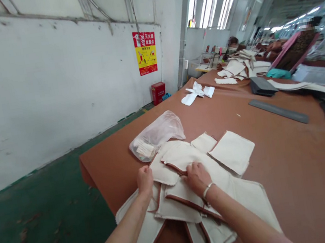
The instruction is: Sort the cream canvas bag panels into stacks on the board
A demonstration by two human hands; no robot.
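A loose heap of cream fabric panels (248, 196) with brown edges lies in front of me, the pieces overlapping at odd angles. My left hand (145, 180) is closed at the left edge of an upper fabric panel (164, 173), its fingertips partly hidden. Over the middle of the heap, my right hand (198, 176), with a pale bangle at the wrist, has its fingers curled round the brown edge of another fabric panel (180, 153). A squarish fabric panel (233, 151) rests at the heap's right side.
Behind the heap sits a clear plastic bag (164, 129) with pale pieces inside. White scraps (197, 92) and a dark grey strip (278, 111) lie farther back on the brown-covered table (311, 163). A red box (158, 93) stands by the wall. Two people are at the far right.
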